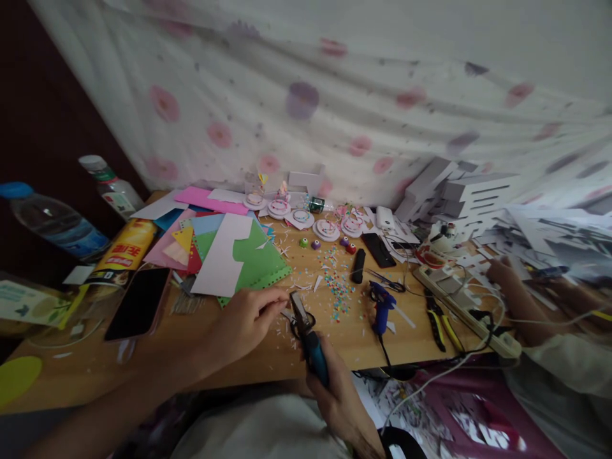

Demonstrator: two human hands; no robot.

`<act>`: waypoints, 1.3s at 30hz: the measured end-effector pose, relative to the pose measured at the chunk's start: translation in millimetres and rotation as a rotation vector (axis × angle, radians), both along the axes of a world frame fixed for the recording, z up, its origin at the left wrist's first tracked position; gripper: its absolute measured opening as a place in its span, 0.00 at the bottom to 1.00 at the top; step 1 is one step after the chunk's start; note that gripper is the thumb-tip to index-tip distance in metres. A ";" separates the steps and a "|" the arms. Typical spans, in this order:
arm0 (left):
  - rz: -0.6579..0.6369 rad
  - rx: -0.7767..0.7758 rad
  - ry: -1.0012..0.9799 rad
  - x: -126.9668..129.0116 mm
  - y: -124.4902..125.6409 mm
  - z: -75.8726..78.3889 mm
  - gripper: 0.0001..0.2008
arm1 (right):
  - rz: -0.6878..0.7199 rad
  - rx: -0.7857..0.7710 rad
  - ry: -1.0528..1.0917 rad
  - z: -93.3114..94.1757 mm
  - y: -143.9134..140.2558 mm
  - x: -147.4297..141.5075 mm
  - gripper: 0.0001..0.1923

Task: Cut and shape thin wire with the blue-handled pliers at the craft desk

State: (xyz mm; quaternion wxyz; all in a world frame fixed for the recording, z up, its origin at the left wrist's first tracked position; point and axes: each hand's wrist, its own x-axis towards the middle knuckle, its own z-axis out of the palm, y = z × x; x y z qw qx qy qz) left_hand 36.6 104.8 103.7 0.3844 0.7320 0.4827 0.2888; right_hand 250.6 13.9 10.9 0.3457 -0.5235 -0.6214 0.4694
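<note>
The right hand is gripping a metal plier-like tool with blue handles, its fingers wrapping around the grips and its metal tip pointing up and away from the body, over the table's near part. The left hand is holding thumb and forefinger close together just beside that tip; whether anything is being pinched there, I cannot tell.

In the same head view, a green paper sheet with a perforated edge is lying beyond the left hand, partly under a cut sheet of white paper. A dark-screened phone is resting to their left. Scattered multicoloured bits are covering the wood-coloured tabletop right of the tool. A blue glue gun is lying farther right, followed by black-and-yellow pliers near a white power strip. Another person's hand is showing at the far right, near cut white papers.
</note>
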 end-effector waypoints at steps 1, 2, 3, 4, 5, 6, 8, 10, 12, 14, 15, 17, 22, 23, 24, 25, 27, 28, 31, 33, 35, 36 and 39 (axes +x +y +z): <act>-0.019 -0.124 -0.044 -1.2 2.2 2.2 0.13 | 0.020 0.021 -0.031 2.5 2.1 0.0 0.30; -0.041 -0.271 -0.108 -2.7 4.4 3.5 0.12 | 0.038 0.039 -0.062 4.6 4.3 0.9 0.31; -0.060 -0.435 -0.192 -4.4 6.4 3.7 0.12 | 0.056 0.059 -0.091 5.9 6.5 2.7 0.31; -0.079 -0.610 -0.288 -6.1 8.2 3.1 0.13 | 0.076 0.086 -0.115 6.3 8.6 5.4 0.33; -0.103 -0.788 -0.385 -7.8 9.7 1.8 0.13 | 0.102 0.120 -0.137 5.6 10.6 8.9 0.34; -0.135 -0.947 -0.466 -9.2 11.1 0.1 0.14 | 0.127 0.162 -0.160 4.2 12.5 13.0 0.34; -0.220 -1.161 -0.555 -11.0 13.4 -2.9 0.17 | 0.167 0.262 -0.217 0.8 16.0 21.1 0.31; -0.282 -1.235 -0.588 -10.9 15.3 -4.2 0.17 | 0.177 0.332 -0.270 -0.1 19.0 26.3 0.26; -0.258 -1.056 -0.510 -8.7 16.5 -4.6 0.14 | 0.157 0.321 -0.284 3.0 21.7 25.8 0.26; -0.154 -0.607 -0.296 -4.7 16.3 -6.6 0.10 | 0.122 0.237 -0.239 7.9 23.2 19.4 0.30; -0.088 -0.325 -0.147 -2.3 15.5 -9.0 0.08 | 0.102 0.192 -0.206 9.5 23.4 14.7 0.33; 0.019 0.169 0.157 2.4 12.9 -16.8 0.08 | 0.050 0.115 -0.135 8.8 22.3 4.3 0.35; 0.112 0.715 0.582 6.7 6.7 -33.3 0.12 | -0.144 -0.020 0.011 -7.6 15.5 -15.3 0.32; 0.126 0.737 0.613 6.4 6.2 -32.8 0.12 | -0.158 -0.036 0.023 -9.1 14.6 -17.3 0.31; 0.134 0.730 0.637 5.9 6.2 -30.9 0.13 | -0.156 -0.046 0.023 -9.4 13.9 -18.5 0.30; 0.125 0.697 0.645 5.4 6.6 -28.0 0.14 | -0.151 -0.048 0.014 -8.6 13.7 -19.0 0.29; 0.081 0.567 0.580 3.8 8.9 -20.8 0.14 | -0.127 -0.030 -0.015 -4.9 14.0 -17.2 0.29; 0.057 0.480 0.498 2.7 10.6 -17.2 0.14 | -0.101 -0.013 -0.029 -2.6 14.6 -14.9 0.30; -0.009 0.151 0.141 -1.5 16.2 -8.1 0.14 | -0.012 0.068 -0.075 4.6 17.9 -3.4 0.34; -0.051 -0.144 -0.114 -4.8 18.6 -4.3 0.16 | 0.064 0.123 -0.127 9.8 21.9 5.6 0.36; -0.101 -0.514 -0.360 -7.9 19.2 -2.2 0.17 | 0.143 0.209 -0.186 14.8 27.3 13.6 0.36; -0.135 -0.701 -0.465 -9.2 18.9 -1.8 0.18 | 0.180 0.268 -0.215 16.8 30.4 16.8 0.34; -0.257 -1.065 -0.589 -11.2 18.1 -1.8 0.20 | 0.203 0.500 -0.290 19.4 39.2 22.7 0.26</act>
